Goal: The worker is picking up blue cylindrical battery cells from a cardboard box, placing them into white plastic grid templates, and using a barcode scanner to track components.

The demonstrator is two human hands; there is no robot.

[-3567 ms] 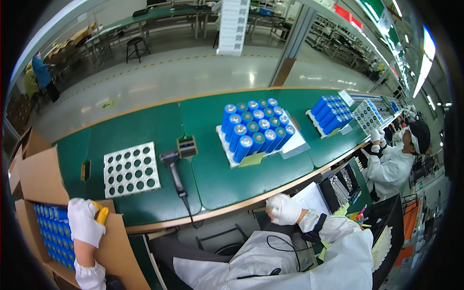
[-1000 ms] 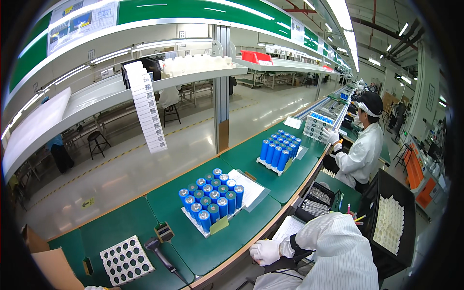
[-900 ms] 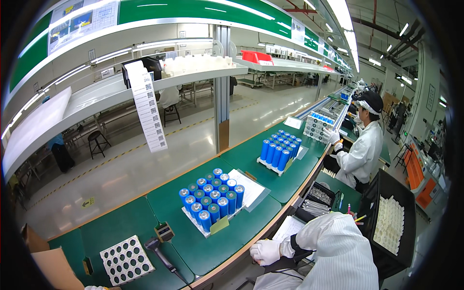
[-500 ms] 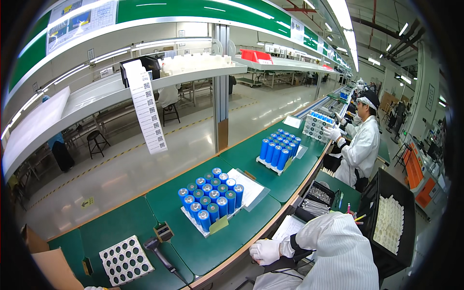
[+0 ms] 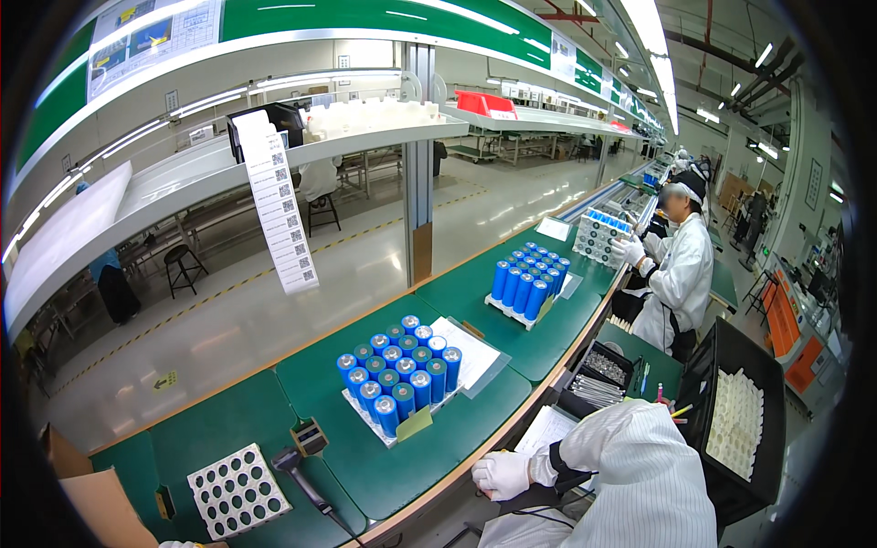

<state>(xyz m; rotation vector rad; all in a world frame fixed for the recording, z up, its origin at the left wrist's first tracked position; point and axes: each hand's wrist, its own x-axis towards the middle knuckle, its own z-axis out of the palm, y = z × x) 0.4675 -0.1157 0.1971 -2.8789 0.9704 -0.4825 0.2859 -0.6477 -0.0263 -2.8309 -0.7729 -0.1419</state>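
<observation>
The green workbench (image 5: 475,416) is bearing a near-square, perforated white cell holder (image 5: 239,493); the right hand (image 5: 501,477) is resting well apart, fingers curled together; the holder is lying just beyond the nearer left hand (image 5: 181,544), whose cropped grip cannot be told.

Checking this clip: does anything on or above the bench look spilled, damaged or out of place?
Nothing looks spilled or damaged; the nearest blue cells stand upright in rows. Mildly odd, perhaps: the label strip dangles off the shelf, its lower end free.

The blue cylinders (image 5: 402,374) look glossy, the cardboard flap (image 5: 108,511) matt.
</observation>
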